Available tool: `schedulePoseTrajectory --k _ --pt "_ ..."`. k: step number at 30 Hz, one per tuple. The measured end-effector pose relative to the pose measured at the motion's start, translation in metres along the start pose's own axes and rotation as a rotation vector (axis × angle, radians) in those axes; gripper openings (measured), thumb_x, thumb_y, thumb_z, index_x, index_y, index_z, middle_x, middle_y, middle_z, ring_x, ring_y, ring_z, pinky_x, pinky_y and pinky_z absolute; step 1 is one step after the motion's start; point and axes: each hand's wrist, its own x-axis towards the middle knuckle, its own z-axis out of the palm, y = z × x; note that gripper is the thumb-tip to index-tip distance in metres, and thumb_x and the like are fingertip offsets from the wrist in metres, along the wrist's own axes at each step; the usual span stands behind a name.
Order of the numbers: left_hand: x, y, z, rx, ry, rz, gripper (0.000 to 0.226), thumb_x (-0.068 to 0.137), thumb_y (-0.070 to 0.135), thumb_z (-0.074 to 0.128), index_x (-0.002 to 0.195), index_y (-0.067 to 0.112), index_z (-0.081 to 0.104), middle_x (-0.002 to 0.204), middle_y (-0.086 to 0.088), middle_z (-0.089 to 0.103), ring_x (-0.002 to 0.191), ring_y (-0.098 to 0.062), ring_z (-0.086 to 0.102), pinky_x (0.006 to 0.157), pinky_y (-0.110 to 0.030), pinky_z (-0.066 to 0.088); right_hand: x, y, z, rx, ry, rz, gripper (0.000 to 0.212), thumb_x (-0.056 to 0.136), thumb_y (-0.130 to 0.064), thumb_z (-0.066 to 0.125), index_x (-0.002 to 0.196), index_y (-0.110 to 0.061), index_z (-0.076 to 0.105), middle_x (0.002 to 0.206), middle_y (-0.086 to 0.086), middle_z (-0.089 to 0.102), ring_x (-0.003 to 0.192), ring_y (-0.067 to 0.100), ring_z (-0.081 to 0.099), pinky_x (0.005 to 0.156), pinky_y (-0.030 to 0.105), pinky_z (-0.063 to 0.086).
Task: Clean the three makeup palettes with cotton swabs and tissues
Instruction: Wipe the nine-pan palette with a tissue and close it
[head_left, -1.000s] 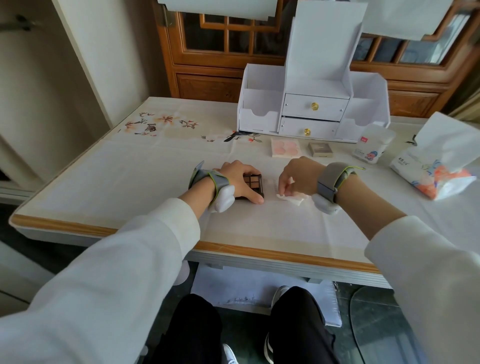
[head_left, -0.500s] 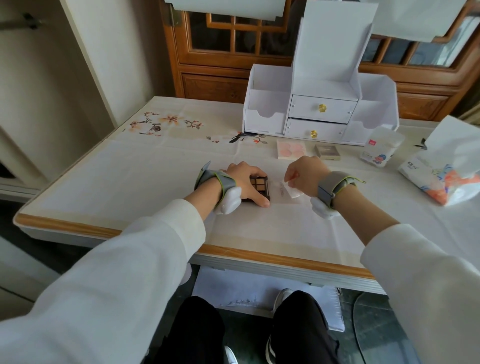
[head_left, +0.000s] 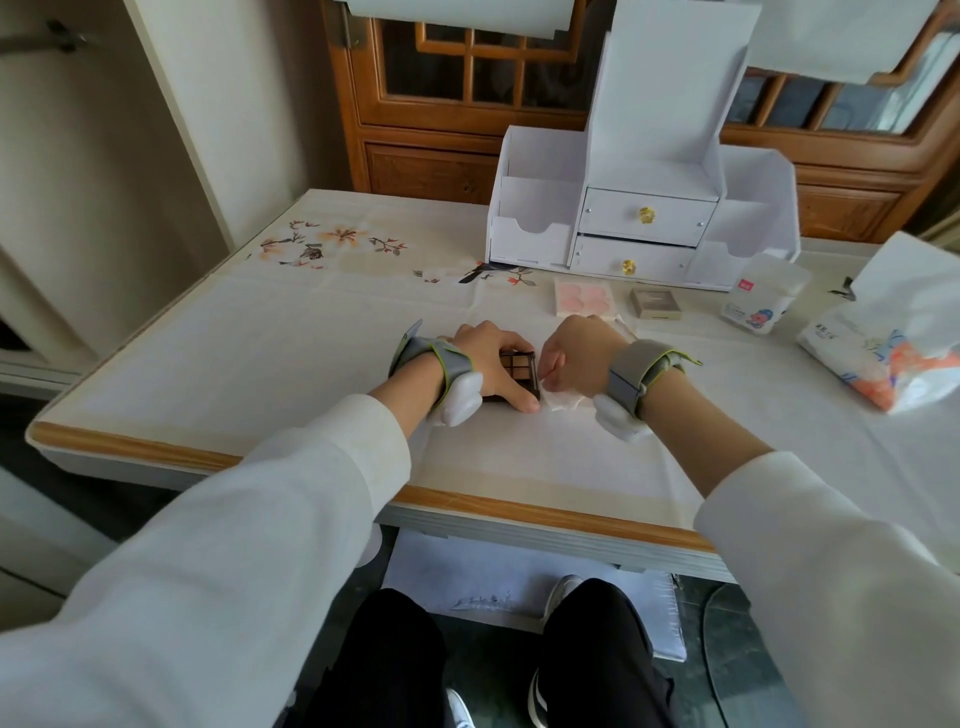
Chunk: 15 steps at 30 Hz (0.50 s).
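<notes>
Near the front of the tabletop (head_left: 311, 364), the left hand (head_left: 483, 358) grips a brown palette (head_left: 517, 364). The right hand (head_left: 576, 358) has its grip pinched on a tissue (head_left: 563, 401) at the palette's right edge. Rubbing hard could skid the palette loose or smear colour onto the tabletop.

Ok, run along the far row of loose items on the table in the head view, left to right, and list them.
pink palette → small brown palette → cotton swab tub → tissue pack
</notes>
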Motion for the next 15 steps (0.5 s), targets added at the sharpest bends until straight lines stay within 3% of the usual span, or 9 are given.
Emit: schedulePoseTrajectory --k 7,11,15 --pt "0.001 0.001 0.001 -0.001 -0.008 0.004 0.077 0.061 0.048 0.084 0.13 0.033 0.053 0.123 0.006 0.061 0.115 -0.018 0.054 0.086 -0.023 0.04 -0.007 0.008 -0.003 -0.013 -0.065 -0.117 0.011 0.08 -0.021 0.066 0.087 -0.026 0.072 0.087 -0.008 0.061 0.087 0.01 0.045 0.057 0.009 0.027" --pt "0.001 0.001 0.0 0.019 -0.006 0.003 0.078 0.062 0.049 0.082 0.132 0.034 0.05 0.13 0.005 0.055 0.12 -0.019 0.05 0.086 -0.023 0.037 -0.007 0.014 -0.008 -0.053 -0.114 -0.099 0.012 0.078 -0.015 0.066 0.083 -0.025 0.072 0.085 -0.008 0.064 0.082 0.009 0.052 0.07 0.018 0.042" --pt "0.002 0.0 0.001 0.025 -0.011 0.011 0.079 0.062 0.049 0.082 0.133 0.033 0.05 0.132 0.004 0.053 0.122 -0.02 0.049 0.092 -0.025 0.039 -0.011 0.025 -0.014 -0.128 -0.116 -0.063 0.013 0.076 -0.015 0.068 0.079 -0.027 0.071 0.08 -0.01 0.063 0.081 0.011 0.052 0.078 0.023 0.041"
